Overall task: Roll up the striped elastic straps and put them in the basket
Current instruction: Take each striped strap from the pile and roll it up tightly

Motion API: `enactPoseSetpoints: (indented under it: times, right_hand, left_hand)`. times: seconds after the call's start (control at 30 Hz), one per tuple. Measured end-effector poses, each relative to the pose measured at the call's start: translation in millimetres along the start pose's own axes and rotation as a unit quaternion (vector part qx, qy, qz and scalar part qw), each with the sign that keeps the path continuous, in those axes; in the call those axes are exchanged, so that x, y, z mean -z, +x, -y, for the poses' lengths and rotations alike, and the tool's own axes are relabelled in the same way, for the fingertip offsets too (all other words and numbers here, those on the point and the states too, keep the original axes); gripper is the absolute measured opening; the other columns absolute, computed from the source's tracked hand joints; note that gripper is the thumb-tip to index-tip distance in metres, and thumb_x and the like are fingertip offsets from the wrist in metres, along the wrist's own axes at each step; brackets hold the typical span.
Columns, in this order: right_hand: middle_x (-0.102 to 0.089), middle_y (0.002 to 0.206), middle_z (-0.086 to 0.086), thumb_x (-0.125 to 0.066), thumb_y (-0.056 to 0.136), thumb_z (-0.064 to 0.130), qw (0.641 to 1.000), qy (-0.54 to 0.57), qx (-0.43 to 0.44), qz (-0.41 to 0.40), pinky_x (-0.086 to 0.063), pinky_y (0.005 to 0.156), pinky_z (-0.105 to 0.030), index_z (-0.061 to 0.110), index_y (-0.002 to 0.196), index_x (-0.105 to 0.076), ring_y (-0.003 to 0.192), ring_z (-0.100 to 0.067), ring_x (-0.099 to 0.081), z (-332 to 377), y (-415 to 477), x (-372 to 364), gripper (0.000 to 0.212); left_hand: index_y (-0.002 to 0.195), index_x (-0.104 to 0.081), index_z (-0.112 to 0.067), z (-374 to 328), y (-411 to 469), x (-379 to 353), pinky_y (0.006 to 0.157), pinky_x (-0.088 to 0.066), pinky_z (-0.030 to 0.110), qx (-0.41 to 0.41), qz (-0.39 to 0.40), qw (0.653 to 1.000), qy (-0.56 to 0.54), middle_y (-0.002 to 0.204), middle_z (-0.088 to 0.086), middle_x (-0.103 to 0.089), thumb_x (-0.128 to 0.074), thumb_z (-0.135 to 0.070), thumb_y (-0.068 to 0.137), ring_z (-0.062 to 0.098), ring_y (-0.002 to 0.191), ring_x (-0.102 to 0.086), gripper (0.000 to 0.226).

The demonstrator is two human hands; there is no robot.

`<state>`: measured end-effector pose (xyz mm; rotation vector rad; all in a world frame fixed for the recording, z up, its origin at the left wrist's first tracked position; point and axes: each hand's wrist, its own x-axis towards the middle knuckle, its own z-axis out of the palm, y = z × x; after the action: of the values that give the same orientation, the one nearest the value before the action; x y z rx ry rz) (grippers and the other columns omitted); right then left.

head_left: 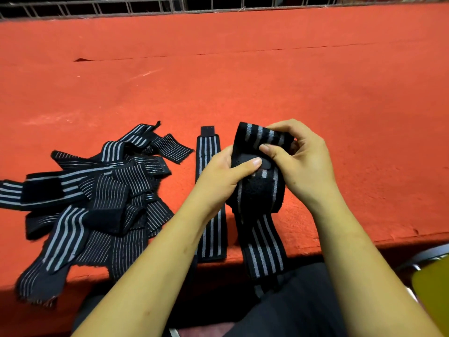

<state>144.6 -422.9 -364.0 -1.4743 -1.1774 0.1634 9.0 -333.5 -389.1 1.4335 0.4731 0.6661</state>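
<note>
A: Both hands work the half-rolled striped strap (257, 190) just above the counter (243, 81) edge. Left hand (226, 171) grips it, thumb pressing the velcro patch (245, 159); right hand (306, 161) pinches the coil's top.

B: Risk?

A: It's elastic, so the coil prob. springs open if either grip eases. Loose tail (264, 249) hangs off the edge & could snag. Pile (97, 190) & flat strap (209, 152) lie unrolled at left. Can't make out the basket.

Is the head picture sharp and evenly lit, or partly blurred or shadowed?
Head view: the left hand, right hand and held strap are sharp; head view: the red table is evenly lit, without glare; head view: deep shadow under its near edge; the yellow object at lower right is blurred.
</note>
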Motion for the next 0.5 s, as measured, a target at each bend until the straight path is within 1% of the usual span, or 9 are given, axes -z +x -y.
enactPoseSetpoints:
  times: [0.07,0.13,0.17,0.23,0.33,0.4,0.43,0.5]
  right_hand:
    - [-0.069,0.095,-0.003,-0.073,0.081,0.010,1.000,0.011,-0.007,0.017,-0.053,0.081,-0.038,0.025,0.093,-0.067,0.089,-0.017,-0.066,-3,-2,0,0.020]
    - [-0.069,0.097,-0.004,-0.074,0.081,0.006,0.999,0.029,-0.009,0.035,-0.051,0.081,-0.035,0.022,0.091,-0.067,0.090,-0.015,-0.066,-4,-5,0,0.021]
    - [-0.068,0.099,-0.003,-0.073,0.080,0.002,0.998,0.039,-0.003,0.044,-0.050,0.083,-0.031,0.020,0.091,-0.067,0.092,-0.013,-0.065,-4,-6,0,0.022]
    - [-0.068,0.103,-0.002,-0.071,0.079,-0.002,0.997,0.050,0.015,0.058,-0.048,0.089,-0.027,0.019,0.093,-0.066,0.098,-0.012,-0.065,-2,-10,-2,0.026]
    - [-0.066,0.109,-0.007,-0.067,0.081,-0.006,0.994,0.062,0.026,0.087,-0.048,0.096,-0.031,0.021,0.094,-0.062,0.107,-0.017,-0.063,2,-15,-6,0.031]
    - [-0.063,0.116,-0.006,-0.062,0.082,-0.002,0.992,0.057,0.020,0.112,-0.044,0.102,-0.030,0.017,0.099,-0.059,0.114,-0.014,-0.059,5,-19,-7,0.026]
    - [-0.061,0.120,-0.003,-0.060,0.084,0.004,0.991,0.061,0.007,0.122,-0.042,0.105,-0.028,0.015,0.105,-0.058,0.118,-0.011,-0.057,6,-21,-7,0.024]
    - [-0.058,0.124,0.006,-0.059,0.089,0.023,0.989,0.081,-0.037,0.119,-0.041,0.107,-0.029,0.018,0.120,-0.054,0.120,-0.005,-0.054,9,-24,-8,0.031]
  left_hand:
    - [0.119,-0.063,-0.011,1,0,1,0.099,-0.051,0.048,0.000,-0.008,1.000,-0.009,0.114,0.013,-0.072,-0.066,-0.018,0.086,0.028,0.108,-0.068,0.034]
    - [0.122,-0.062,-0.010,2,-1,2,0.103,-0.048,0.055,0.002,-0.011,1.000,-0.014,0.117,0.016,-0.070,-0.068,-0.019,0.085,0.033,0.113,-0.067,0.039]
    - [0.122,-0.062,-0.009,2,-2,1,0.103,-0.048,0.055,0.002,-0.012,1.000,-0.020,0.118,0.017,-0.070,-0.069,-0.021,0.084,0.033,0.113,-0.066,0.040]
    - [0.122,-0.061,-0.006,0,-5,-1,0.099,-0.052,0.047,0.000,-0.018,0.999,-0.049,0.117,0.016,-0.070,-0.070,-0.027,0.085,0.031,0.111,-0.067,0.043]
    - [0.121,-0.062,-0.003,-3,-7,-4,0.092,-0.052,0.040,-0.001,-0.020,0.996,-0.087,0.114,0.015,-0.071,-0.067,-0.037,0.090,0.028,0.108,-0.068,0.047]
    - [0.122,-0.062,-0.002,-4,-8,-3,0.091,-0.053,0.037,0.000,-0.014,0.994,-0.110,0.114,0.014,-0.071,-0.062,-0.032,0.094,0.027,0.108,-0.068,0.041]
    - [0.122,-0.061,-0.002,-4,-8,-2,0.090,-0.054,0.036,-0.002,-0.010,0.993,-0.121,0.113,0.014,-0.070,-0.059,-0.027,0.095,0.027,0.108,-0.068,0.037]
    - [0.120,-0.060,-0.004,-4,-9,-1,0.092,-0.055,0.036,-0.015,0.000,0.991,-0.135,0.112,0.014,-0.070,-0.056,-0.017,0.095,0.027,0.107,-0.067,0.029]
